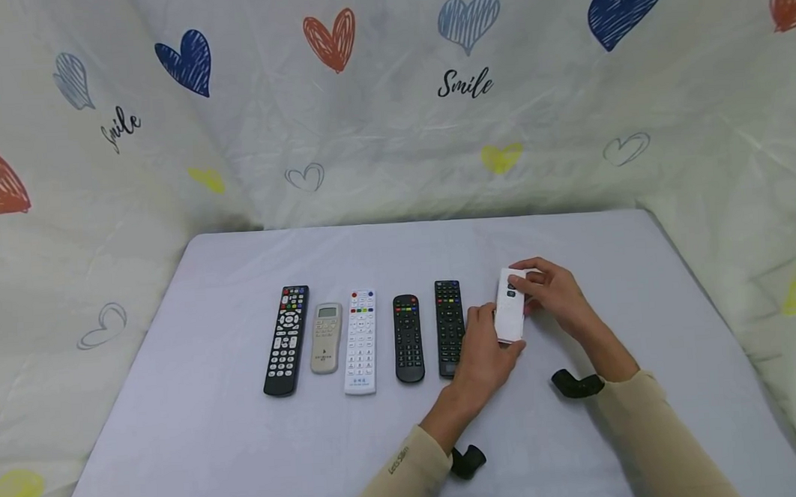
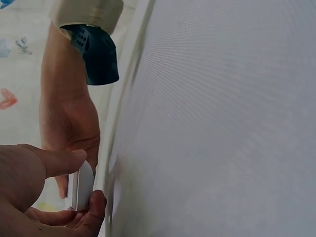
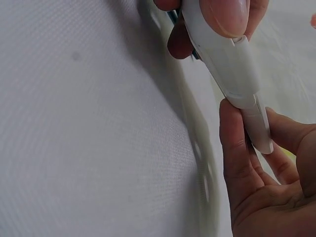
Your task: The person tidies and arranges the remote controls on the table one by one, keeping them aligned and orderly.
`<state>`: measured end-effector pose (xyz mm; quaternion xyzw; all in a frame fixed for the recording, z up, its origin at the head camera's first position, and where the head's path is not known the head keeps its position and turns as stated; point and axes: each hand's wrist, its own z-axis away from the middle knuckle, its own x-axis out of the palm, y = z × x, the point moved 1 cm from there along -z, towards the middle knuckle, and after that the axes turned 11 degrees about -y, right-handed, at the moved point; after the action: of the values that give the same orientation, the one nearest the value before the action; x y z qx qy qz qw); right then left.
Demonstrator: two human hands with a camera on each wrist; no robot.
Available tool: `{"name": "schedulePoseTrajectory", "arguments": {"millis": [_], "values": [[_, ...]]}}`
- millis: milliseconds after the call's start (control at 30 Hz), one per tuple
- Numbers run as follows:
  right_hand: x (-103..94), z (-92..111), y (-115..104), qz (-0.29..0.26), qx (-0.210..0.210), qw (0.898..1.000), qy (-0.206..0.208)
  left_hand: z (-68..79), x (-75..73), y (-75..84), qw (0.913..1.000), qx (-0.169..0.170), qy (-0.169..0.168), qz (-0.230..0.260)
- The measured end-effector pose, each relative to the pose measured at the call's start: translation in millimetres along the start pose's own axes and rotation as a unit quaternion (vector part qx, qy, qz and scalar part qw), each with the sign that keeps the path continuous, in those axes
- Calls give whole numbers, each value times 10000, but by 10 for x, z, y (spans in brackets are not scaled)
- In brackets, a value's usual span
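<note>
A small white remote control [image 1: 507, 319] with a few dark buttons is held between both hands above the right part of the table. My left hand [image 1: 480, 360] grips its lower end, thumb at the bottom edge. My right hand [image 1: 557, 294] holds its upper part, thumb over the face near the buttons. Seen edge-on in the left wrist view, the white remote control [image 2: 83, 187] sits between the left thumb and fingers. The right wrist view shows a stepped edge on the white remote control [image 3: 224, 64], with fingers at both ends.
Left of the hands lie a black remote [image 1: 286, 341], a small beige remote with a screen [image 1: 325, 339], a white remote [image 1: 360, 340] and two more black remotes, [image 1: 408, 338] in a row on the white table [image 1: 247, 466]. Printed cloth [image 1: 392, 129] surrounds the table.
</note>
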<state>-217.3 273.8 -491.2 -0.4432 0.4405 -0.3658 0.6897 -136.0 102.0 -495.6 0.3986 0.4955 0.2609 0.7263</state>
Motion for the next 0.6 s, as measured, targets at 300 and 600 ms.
{"name": "schedulePoseTrajectory", "arguments": {"millis": [300, 600], "values": [[39, -2, -1, -23, -62, 10000, -31, 32, -18, 2, 9996, 263, -19, 107], [74, 2, -47, 60, -11, 10000, -77, 70, -27, 6, 9998, 141, -50, -112]]}}
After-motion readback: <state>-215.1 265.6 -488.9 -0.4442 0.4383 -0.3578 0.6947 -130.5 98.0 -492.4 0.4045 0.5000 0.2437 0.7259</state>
